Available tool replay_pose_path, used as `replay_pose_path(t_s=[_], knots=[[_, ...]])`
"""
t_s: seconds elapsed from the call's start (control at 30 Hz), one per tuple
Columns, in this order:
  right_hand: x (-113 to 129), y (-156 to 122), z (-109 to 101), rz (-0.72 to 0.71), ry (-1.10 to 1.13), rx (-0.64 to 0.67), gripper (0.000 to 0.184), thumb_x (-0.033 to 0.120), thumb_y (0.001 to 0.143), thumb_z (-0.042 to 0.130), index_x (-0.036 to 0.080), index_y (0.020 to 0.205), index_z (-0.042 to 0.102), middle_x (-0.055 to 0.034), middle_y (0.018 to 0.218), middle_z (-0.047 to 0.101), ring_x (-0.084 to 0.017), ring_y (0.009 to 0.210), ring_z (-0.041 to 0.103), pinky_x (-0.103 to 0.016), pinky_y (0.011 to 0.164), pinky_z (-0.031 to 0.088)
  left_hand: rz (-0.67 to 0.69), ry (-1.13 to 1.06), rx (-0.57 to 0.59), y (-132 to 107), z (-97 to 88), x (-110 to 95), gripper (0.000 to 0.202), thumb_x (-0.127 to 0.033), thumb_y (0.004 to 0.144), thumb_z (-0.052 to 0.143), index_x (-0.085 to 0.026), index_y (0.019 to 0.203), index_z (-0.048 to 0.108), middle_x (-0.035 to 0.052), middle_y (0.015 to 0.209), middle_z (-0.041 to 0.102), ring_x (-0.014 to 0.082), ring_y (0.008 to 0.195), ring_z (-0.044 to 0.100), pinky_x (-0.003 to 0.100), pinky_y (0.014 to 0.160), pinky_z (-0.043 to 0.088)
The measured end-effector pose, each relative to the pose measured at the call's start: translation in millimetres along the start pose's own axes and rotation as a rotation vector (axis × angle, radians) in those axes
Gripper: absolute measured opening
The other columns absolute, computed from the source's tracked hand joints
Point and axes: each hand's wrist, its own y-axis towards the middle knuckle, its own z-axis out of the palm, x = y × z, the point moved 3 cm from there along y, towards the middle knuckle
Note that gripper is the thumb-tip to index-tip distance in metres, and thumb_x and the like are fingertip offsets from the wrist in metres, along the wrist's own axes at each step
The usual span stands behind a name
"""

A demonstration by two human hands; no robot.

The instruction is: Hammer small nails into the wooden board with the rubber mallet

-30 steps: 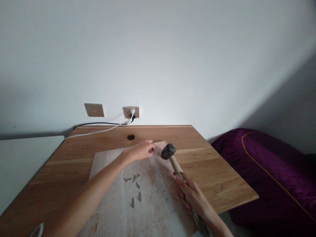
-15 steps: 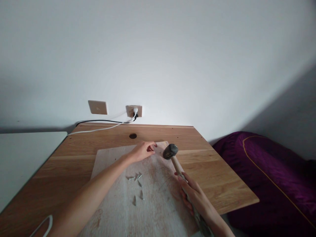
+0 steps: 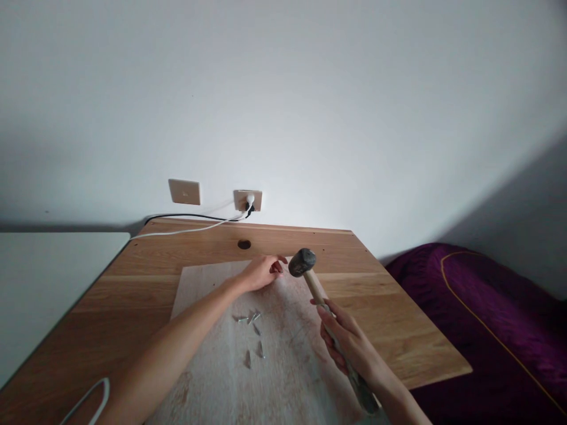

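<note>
At the near left edge, a smooth white loop point(image 3: 105, 389) lies beside the left forearm point(image 3: 190, 336). The right hand point(image 3: 345, 339) has its fingers clamped around the handle of a mallet point(image 3: 315, 288); the handle is straight pale wood, worn and mottled toward the butt, and the head is dark and barrel-shaped.

Beneath is a flat board point(image 3: 212, 383), whitish, with scuffed brown grain. Loose metal fasteners point(image 3: 254, 317), slim and shiny, lie scattered on its middle. The left forearm covers part of the board's left edge. The left hand point(image 3: 266, 273) is at the far end of the board, left of the mallet head, fingers curled together; whether they grip anything cannot be told. The mallet head obscures the far right corner.

The board rests on a wood-grained tabletop point(image 3: 398, 336) with a round hole point(image 3: 244, 244). A white panel point(image 3: 57, 283) adjoins at left; gathered purple fabric point(image 3: 491, 319) with yellow piping stands at right. Behind, white and black cables point(image 3: 190, 229) run to a wall socket point(image 3: 241, 198).
</note>
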Motion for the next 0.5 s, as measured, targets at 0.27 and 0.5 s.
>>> replay_pose_path(t_s=[0.27,0.5], knots=[[7,7,14,-0.066,-0.033,0.006,0.062,0.068,0.091,0.056,0.02,0.131,0.049,0.0121,0.059,0.046,-0.004,0.032,0.037,-0.013,0.027,0.028,0.084,0.123,-0.042,-4,-5.1,-9,0.064,-0.025,0.069,0.085,-0.018,0.128,0.062,0.0101,0.121,0.066,0.0227,0.098,0.065,0.034,0.09,0.052],[-5,5,6,-0.02,-0.002,-0.044,0.066,0.07,0.088,0.057,0.02,0.131,0.049,0.0123,0.059,0.047,-0.003,0.031,0.034,-0.013,0.027,0.027,0.01,0.044,-0.01,-1,0.2,-1,0.045,-0.019,0.077,0.077,-0.019,0.121,0.067,0.0019,0.092,0.073,0.0181,0.084,0.068,0.027,0.079,0.051]])
